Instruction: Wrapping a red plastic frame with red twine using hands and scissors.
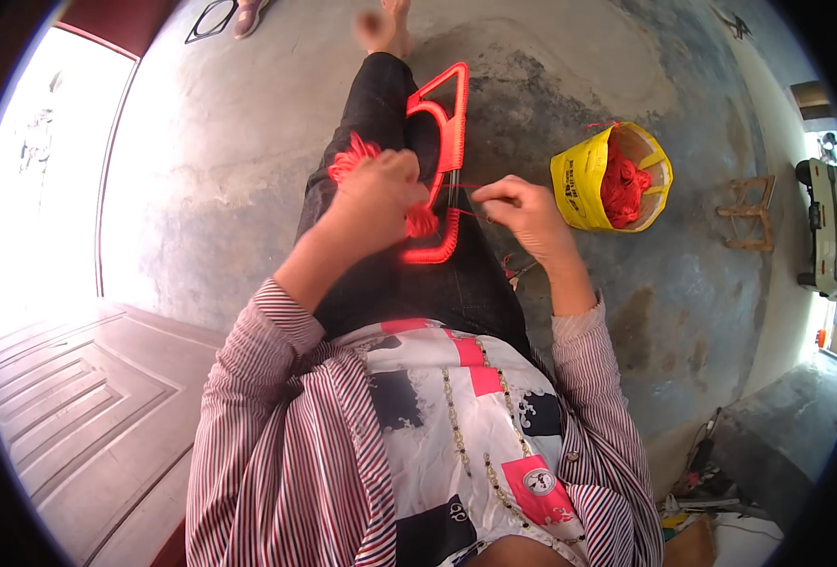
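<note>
Across my lap lies a metal frame [453, 142] with rounded corners, wrapped tightly in bright red cord along most of its length. A short stretch of dark bare metal shows on its right side, between my hands. My left hand [376, 197] is closed around a bundle of red cord [354, 157], at the left side of the frame; its fingertips are partly hidden. To the right of the frame, my right hand [524, 214] has its thumb and fingers pinched together on a thin red strand. That strand runs taut to the bare stretch of metal.
A yellow bag [579, 189] stands open on the concrete floor to my right, with more red cord [626, 187] inside. Farther right is a small wooden stool or frame [751, 213]. A panelled door [88, 397] is at the left, and a dark frame [213, 21] lies at the far left.
</note>
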Action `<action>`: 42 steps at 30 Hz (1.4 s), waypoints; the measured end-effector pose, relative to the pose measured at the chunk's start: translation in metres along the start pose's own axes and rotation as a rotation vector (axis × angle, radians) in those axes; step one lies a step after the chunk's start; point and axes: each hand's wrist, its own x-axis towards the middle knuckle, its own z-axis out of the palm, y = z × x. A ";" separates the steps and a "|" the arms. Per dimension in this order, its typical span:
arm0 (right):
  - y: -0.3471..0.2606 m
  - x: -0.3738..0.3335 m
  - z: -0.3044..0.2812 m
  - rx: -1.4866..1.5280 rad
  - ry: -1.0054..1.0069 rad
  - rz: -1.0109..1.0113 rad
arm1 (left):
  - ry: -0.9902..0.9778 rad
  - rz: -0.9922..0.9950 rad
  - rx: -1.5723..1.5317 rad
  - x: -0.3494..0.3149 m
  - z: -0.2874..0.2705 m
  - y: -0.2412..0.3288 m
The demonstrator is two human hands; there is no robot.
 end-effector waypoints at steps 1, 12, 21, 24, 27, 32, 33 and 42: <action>0.001 0.003 0.008 -0.006 0.006 0.031 | 0.046 0.034 -0.011 0.001 0.008 0.006; -0.021 0.005 -0.011 0.018 0.253 -0.244 | 0.283 -0.713 -0.999 0.018 0.070 0.007; -0.097 -0.044 -0.015 1.302 -0.699 -0.655 | 0.151 -0.890 -1.681 0.024 0.079 0.024; -0.113 -0.085 0.010 1.285 -0.706 -0.465 | 0.141 -0.944 -1.679 0.026 0.078 0.020; -0.132 -0.092 0.004 1.232 -0.651 -0.479 | 0.136 -0.945 -1.710 0.028 0.076 0.024; -0.176 -0.092 -0.044 1.034 -0.436 -0.708 | 0.562 -0.475 -0.568 0.024 0.057 0.057; -0.178 -0.093 -0.050 1.004 -0.384 -0.833 | 0.645 -0.380 -0.323 0.023 0.050 0.063; -0.048 -0.019 -0.017 -0.606 -0.068 -0.257 | 0.263 -0.829 -1.068 0.014 0.052 0.012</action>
